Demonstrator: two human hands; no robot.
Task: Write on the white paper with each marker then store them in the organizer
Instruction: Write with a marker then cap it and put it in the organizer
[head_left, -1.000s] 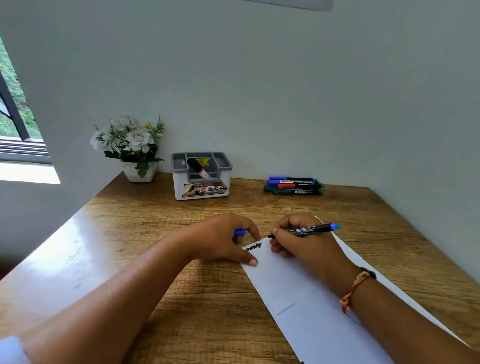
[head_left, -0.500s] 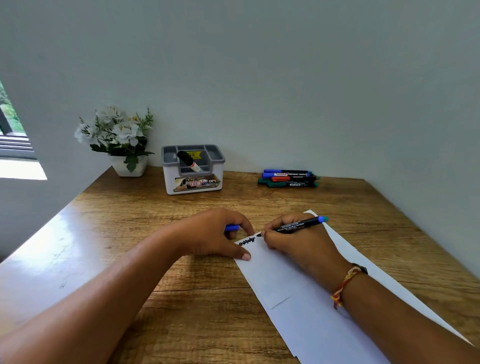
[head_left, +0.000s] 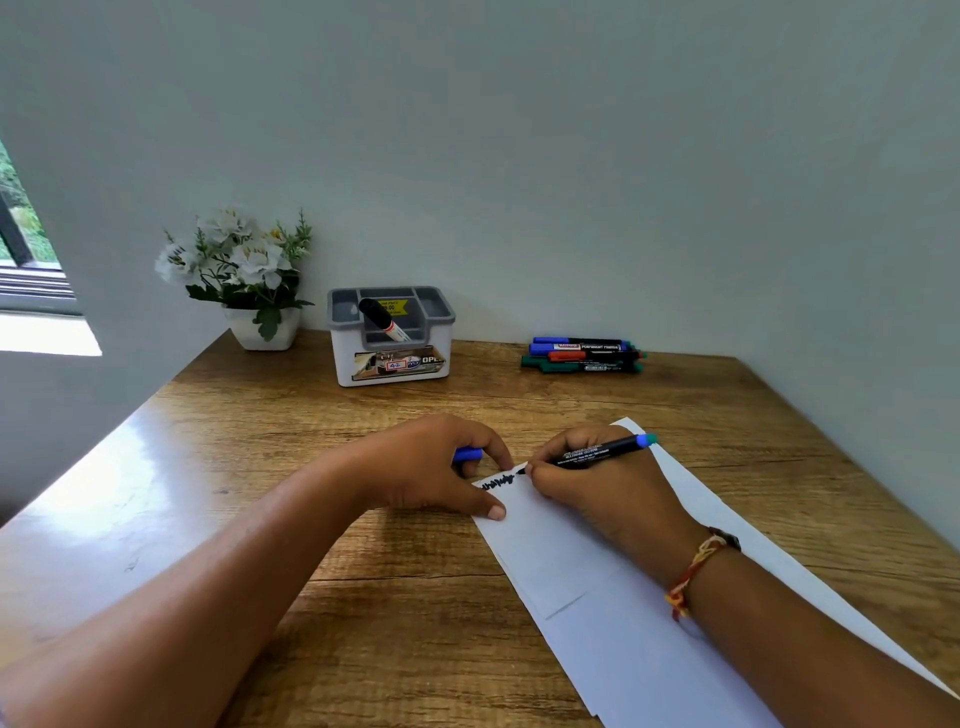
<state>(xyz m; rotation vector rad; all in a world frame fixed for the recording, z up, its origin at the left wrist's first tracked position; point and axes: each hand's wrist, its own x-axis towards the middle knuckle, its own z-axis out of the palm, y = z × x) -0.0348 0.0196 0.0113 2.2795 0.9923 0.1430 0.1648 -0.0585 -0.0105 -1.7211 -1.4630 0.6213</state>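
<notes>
The right hand (head_left: 597, 493) grips a marker (head_left: 597, 453), tip on the paper (head_left: 623, 649); the left hand (head_left: 431, 462), just beside, curls round a blue cap (head_left: 467, 455), thumb pressing the paper; organizer (head_left: 363, 369) beyond it.

We see a wooden desk (head_left: 234, 441) set in a corner of plain pale walls (head_left: 519, 156), with daylight entering a window (head_left: 21, 249) at left.

The white paper sheet (head_left: 545, 551) bears a black scribble (head_left: 496, 481). The black-barrelled marker (head_left: 597, 453) ends blue, with a blue cap (head_left: 467, 455) to its left. Far: grey-topped white plastic organizer (head_left: 389, 366), blue, red, green marker pile (head_left: 582, 356). Brown wood-grain table (head_left: 363, 597).
</notes>
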